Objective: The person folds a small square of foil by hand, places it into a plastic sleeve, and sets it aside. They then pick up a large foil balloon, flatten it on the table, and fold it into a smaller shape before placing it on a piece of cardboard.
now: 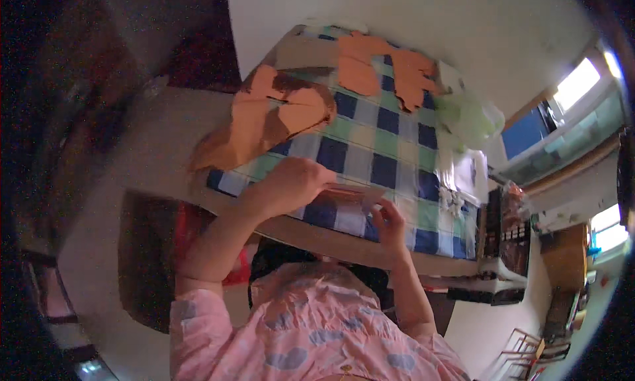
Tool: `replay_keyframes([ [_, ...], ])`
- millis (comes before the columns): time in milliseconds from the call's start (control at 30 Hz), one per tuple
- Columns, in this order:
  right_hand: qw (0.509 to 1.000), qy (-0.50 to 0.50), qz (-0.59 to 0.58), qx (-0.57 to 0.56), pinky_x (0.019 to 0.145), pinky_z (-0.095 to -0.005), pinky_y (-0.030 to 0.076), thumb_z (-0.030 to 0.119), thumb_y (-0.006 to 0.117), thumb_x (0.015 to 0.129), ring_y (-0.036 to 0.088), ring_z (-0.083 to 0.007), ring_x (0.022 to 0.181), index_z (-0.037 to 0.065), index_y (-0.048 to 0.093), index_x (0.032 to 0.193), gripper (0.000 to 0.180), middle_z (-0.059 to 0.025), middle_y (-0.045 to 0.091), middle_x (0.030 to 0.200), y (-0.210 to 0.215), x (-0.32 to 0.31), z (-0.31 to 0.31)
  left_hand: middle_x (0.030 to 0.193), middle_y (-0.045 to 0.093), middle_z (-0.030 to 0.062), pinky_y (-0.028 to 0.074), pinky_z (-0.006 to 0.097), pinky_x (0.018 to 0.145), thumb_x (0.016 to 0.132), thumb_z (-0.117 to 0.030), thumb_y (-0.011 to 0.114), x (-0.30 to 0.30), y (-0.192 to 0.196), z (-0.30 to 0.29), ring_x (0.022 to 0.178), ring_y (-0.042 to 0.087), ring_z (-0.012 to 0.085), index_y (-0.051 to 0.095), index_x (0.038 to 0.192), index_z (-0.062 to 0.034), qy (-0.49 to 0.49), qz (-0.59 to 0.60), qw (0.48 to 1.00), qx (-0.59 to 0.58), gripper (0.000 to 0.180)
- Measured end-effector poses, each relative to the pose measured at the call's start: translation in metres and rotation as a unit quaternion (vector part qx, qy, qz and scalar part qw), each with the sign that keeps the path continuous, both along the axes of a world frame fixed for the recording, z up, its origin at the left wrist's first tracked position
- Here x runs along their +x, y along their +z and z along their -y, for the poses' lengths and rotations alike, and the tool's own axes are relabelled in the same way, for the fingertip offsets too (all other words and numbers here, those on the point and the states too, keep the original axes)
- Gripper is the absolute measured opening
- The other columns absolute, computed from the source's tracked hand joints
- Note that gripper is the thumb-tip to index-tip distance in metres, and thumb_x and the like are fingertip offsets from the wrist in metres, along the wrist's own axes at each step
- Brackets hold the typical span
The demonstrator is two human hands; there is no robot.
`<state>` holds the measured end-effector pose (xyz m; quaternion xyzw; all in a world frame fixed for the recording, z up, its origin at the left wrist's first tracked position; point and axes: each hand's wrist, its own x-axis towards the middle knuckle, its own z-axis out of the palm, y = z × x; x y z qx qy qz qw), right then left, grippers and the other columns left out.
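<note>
Your right hand point(389, 223) pinches the near end of a small paper strip point(354, 192) lying on the checked cloth point(390, 133); your left hand point(294, 182) closes over its other end. Beyond lie orange paper cutouts point(291, 110).

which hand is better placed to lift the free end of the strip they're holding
Right. The right hand already pinches the loose end of the thin pale cardboard strip, fingers free to lift. The left hand lies flat over its other end on the blue and green checked cloth.
</note>
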<state>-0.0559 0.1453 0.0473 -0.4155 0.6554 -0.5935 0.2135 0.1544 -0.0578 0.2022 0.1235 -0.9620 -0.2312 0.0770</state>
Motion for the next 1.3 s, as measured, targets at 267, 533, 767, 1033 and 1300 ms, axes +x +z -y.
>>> replay_keyframes([
  [267, 0.992, -0.101, -0.063, 0.048, 0.087, -0.0283, 0.047, -0.002, 0.053, 0.089, 0.06, -0.0164, 0.096, -0.002, 0.061, 0.108, 0.02, -0.0076, 0.064, 0.105, -0.048, -0.031, -0.034, 0.09, 0.067, 0.0167, 0.05, 0.042, 0.076, 0.08, -0.006, 0.057, 0.224, 0.047, 0.033, 0.087, 0.064, 0.034, 0.069, 0.092, -0.0046, 0.336, -0.091, 0.933, -0.097, 0.017],
  [533, 0.975, -0.118, -0.11, 0.155, 0.084, -0.0298, 0.046, 0.001, 0.051, 0.091, 0.059, -0.0177, 0.09, -0.002, 0.061, 0.1, 0.014, -0.0088, 0.063, 0.096, -0.002, 0.011, -0.016, 0.092, 0.066, 0.0222, 0.05, 0.044, 0.078, 0.082, -0.01, 0.053, 0.373, -0.044, 0.016, 0.088, 0.064, 0.0359, 0.069, 0.08, -0.0016, 0.638, 0.175, 0.747, -0.07, 0.019],
  [767, 0.994, -0.048, -0.057, 0.078, 0.083, -0.0272, 0.046, -0.003, 0.049, 0.092, 0.058, -0.014, 0.091, -0.002, 0.061, 0.101, 0.016, -0.0054, 0.062, 0.096, -0.029, -0.014, -0.025, 0.111, 0.063, 0.0223, 0.046, 0.049, 0.092, 0.089, -0.024, 0.045, 0.492, -0.353, 0.047, 0.105, 0.06, 0.0383, 0.065, 0.109, -0.0041, 0.489, 0.34, 0.803, -0.007, 0.035],
  [1033, 0.968, -0.051, -0.199, 0.143, 0.083, -0.0274, 0.046, -0.002, 0.051, 0.091, 0.058, -0.0135, 0.091, -0.001, 0.062, 0.103, 0.016, -0.0056, 0.063, 0.097, -0.036, -0.055, -0.017, 0.103, 0.063, 0.0171, 0.046, 0.048, 0.088, 0.085, -0.013, 0.052, 0.335, -0.193, 0.077, 0.101, 0.059, 0.0362, 0.066, 0.102, -0.0062, 0.577, 0.172, 0.787, -0.136, 0.023],
  [1300, 0.974, 0.024, 0.225, -0.031, 0.075, -0.0263, 0.047, -0.001, 0.055, 0.088, 0.059, -0.0112, 0.083, 0.004, 0.064, 0.098, 0.015, -0.0022, 0.064, 0.09, -0.056, -0.049, 0.119, 0.101, 0.063, 0.0102, 0.046, 0.041, 0.09, 0.077, -0.008, 0.061, 0.131, -0.094, 0.086, 0.101, 0.058, 0.0312, 0.067, 0.096, -0.0076, 0.357, -0.197, 0.886, -0.221, 0.02],
])
